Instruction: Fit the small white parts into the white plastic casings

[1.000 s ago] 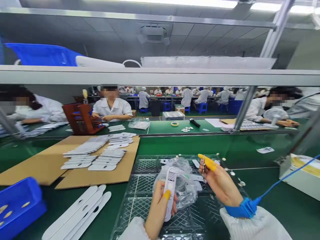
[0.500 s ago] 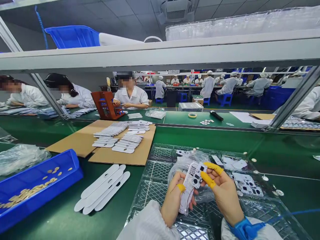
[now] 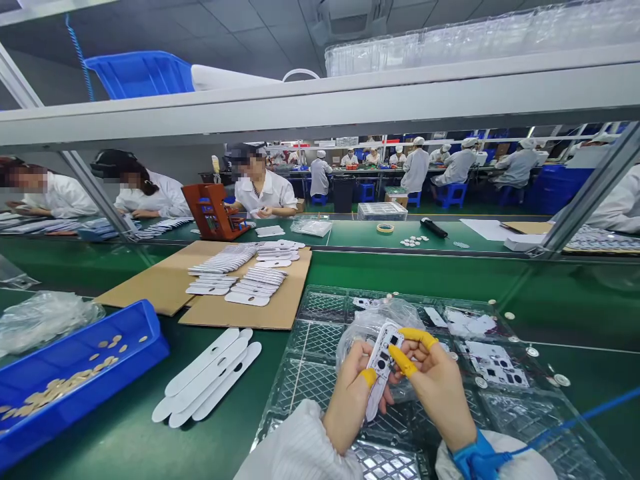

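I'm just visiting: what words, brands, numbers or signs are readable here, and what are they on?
No text can be read anywhere in view.
White piece held by the left hand and right hand: dark marks, any lettering too small to read.
White boards on the clear tray: too small to read.
Pale panels far back: too blurred.

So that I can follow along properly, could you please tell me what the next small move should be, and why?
Probably the right hand should press the circuit board flat onto the white casing: its yellow-covered thumb and finger are at the board's upper end, while the left hand holds the casing lower down. Whether the board sits fully home is unclear.
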### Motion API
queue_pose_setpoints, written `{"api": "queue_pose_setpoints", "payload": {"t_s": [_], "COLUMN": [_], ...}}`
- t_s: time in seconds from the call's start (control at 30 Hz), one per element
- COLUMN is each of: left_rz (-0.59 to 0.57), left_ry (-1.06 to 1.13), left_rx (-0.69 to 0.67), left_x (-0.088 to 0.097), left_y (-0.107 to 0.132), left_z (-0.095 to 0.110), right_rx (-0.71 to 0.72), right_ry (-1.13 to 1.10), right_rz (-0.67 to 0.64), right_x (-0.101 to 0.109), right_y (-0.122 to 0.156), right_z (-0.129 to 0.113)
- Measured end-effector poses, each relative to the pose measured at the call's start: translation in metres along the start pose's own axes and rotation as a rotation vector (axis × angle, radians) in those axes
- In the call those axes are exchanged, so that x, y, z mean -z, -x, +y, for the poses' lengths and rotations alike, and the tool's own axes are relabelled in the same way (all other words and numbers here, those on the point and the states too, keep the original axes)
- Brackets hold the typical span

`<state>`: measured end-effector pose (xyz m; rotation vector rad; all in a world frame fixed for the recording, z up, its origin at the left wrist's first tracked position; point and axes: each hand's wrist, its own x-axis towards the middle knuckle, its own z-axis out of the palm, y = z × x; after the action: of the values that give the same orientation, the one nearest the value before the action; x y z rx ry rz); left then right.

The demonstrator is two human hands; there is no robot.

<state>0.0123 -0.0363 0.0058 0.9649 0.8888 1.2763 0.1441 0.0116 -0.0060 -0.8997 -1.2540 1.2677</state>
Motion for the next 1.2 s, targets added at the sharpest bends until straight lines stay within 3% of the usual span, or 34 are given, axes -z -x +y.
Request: {"api": "queue_pose_setpoints", "payload": {"t_s": [0.2, 0.4, 0.8, 0.9, 1.03, 1.2], "left_rz": [0.027, -0.022, -0.072, -0.023, 0.074, 0.187], "left_ry": [-0.032, -0.03, -0.085, -0.108, -0.2, -0.031], "left_rx": [0.017, 0.038, 0.075, 0.059, -0.079, -0.154], "left_x": [-0.004, -0.006, -0.012, -0.011, -0.006, 0.001], "left_y": [0.001, 0.003, 0.008, 0.007, 0.003, -0.001], "left_z": [0.004, 0.008, 0.016, 0.016, 0.017, 0.021], "right_rx": [-0.017, -0.186, -0.082, -0.084, -0.01, 0.016], "right_ry": [-0.027, -0.093, -0.088, -0.068, 0.007, 0.167], "right_rz": [0.005, -0.172, -0.121, -0.118, -0.107, -0.434], "right_x": [-0.001, 0.005, 0.012, 0.011, 0.006, -0.004], "right_y": [-0.001, -0.001, -0.002, -0.002, 0.0, 0.008], "right_z": [-0.007, -0.019, -0.017, -0.018, -0.023, -0.034]}}
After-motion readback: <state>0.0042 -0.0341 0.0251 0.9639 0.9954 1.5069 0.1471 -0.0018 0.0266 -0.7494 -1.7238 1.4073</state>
